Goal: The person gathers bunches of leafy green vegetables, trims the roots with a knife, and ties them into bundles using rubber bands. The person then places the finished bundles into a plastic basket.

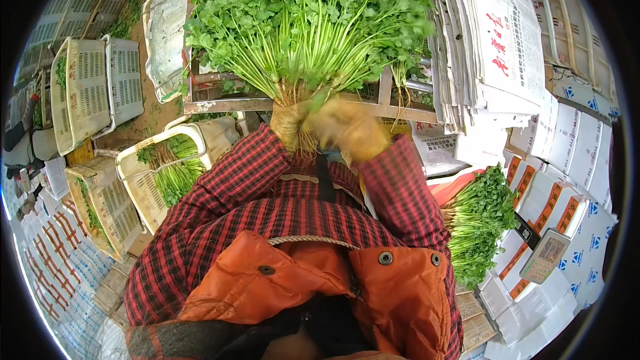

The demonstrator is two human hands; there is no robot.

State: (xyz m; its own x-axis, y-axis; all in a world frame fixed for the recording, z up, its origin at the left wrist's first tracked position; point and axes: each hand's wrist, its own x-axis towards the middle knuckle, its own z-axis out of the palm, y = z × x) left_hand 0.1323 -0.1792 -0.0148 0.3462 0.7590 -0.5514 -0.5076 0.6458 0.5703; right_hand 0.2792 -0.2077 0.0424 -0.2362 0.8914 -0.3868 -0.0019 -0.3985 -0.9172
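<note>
A large bunch of cilantro [313, 27] lies fanned out on a metal-framed rack [233, 105], its leaves pointing away from me and its pale roots toward me. My left hand [287, 125], in a tan glove, is closed round the root end of the stems. Beside it, to the right of the roots, is my gloved right hand [353, 130], smeared by motion. Its fingers cannot be made out, nor whether anything is between them.
A stack of newspapers [493, 47] stands right of the rack. More cilantro [480, 223] lies at my right, near a scale display [547, 255] and white cartons [573, 140]. At left are plastic crates [83, 93], one basket [143, 180] holding greens.
</note>
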